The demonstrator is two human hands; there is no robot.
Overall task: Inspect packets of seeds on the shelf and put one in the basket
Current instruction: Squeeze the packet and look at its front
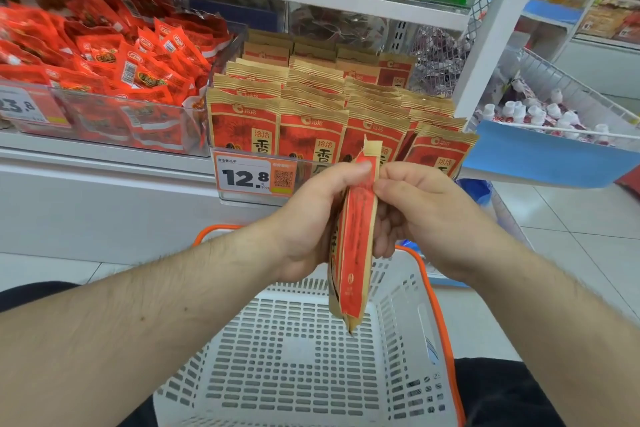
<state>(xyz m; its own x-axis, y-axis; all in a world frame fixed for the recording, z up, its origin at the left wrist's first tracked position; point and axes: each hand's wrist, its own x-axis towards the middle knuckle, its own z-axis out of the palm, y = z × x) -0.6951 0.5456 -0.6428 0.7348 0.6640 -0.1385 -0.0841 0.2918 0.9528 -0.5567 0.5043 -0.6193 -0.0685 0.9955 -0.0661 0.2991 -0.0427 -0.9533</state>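
The seed packet [355, 243] is held edge-on to the viewer, upright, directly above the basket [304, 357], with its lower end hanging inside the line of the rim but not touching the floor of it. Held this way, the narrow side panel faces up, which suits reading the fine print along that edge (the print itself is too small to make out).

Both hands are on it. The left hand [308, 222] wraps the packet from the 9 o'clock side, thumb pressed across the upper edge; its grip is clamped on the packet. The right hand [415, 211] closes on it from the 3 o'clock side, fingers curled behind and thumb at the top, also clamped on the packet. Two hands steady a limp pouch better than one, and in my judgement this is still the inspecting step, not the release.

At 12 o'clock from the packet stand rows of matching packets on the shelf [311, 107], upright and facing forward, behind a price tag [256, 178] reading 12.8. At 10 o'clock a clear bin holds loose red snack packs [121, 66]. At 2 o'clock a wire bin holds small white bottles [540, 114].

The basket sits below the hands, between the person's knees, with its orange handle [440, 305] folded down along the rim, so the mouth is open to receive a drop. No goods show in it.
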